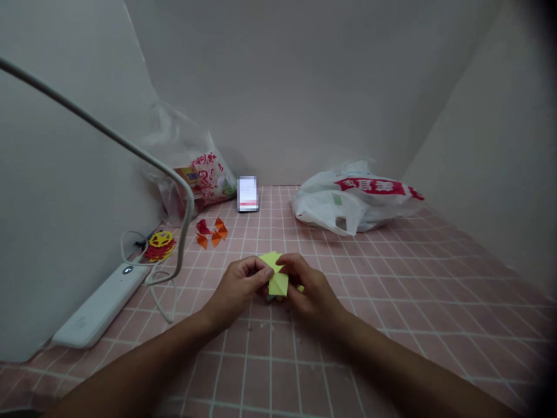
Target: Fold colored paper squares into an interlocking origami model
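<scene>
While the left hand (235, 290) pinched one edge, the right hand's fingers gripped the opposite side, apparently to steady the yellow paper (278, 283). It was held between them, above the tiled surface (256, 371).

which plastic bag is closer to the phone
The see-through bag on the left, almost against the phone; the white bag on the right lies farther off.

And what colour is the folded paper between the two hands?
Yellow-green: the folded paper shows plainly in the head view.
</scene>
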The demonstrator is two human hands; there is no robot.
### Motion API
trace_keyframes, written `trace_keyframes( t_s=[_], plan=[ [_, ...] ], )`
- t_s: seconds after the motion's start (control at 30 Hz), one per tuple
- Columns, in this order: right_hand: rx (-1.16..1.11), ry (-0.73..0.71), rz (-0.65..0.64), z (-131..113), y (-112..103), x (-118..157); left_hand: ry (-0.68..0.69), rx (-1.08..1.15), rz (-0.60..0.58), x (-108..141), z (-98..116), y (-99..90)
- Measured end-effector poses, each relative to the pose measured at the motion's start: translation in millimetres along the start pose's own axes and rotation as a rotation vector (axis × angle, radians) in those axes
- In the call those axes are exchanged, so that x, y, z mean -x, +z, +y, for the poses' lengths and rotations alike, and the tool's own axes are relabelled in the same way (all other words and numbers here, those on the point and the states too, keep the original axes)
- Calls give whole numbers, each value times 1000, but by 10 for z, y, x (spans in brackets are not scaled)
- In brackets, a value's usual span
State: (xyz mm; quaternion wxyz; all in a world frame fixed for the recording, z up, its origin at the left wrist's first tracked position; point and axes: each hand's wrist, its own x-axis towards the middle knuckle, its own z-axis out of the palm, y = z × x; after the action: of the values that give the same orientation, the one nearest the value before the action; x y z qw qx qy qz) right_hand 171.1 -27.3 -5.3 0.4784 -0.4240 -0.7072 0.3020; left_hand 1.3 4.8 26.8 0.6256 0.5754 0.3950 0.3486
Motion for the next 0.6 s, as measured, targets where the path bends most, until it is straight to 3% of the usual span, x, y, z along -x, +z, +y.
trace_keyframes(
  t_s=[0.17, 0.37, 0.6],
  plan=[
    [-229, 146, -36, 46, 13, -3, 74, -58, 46, -28, -40, -43],
    [-204, 126, -4, 7, -5, 7, 76, -129, -62, -67, -91, -77],
    [-354, 167, 4, 7, -29, -26, 119, -145, -30, -44, -79, -61]
  ],
)
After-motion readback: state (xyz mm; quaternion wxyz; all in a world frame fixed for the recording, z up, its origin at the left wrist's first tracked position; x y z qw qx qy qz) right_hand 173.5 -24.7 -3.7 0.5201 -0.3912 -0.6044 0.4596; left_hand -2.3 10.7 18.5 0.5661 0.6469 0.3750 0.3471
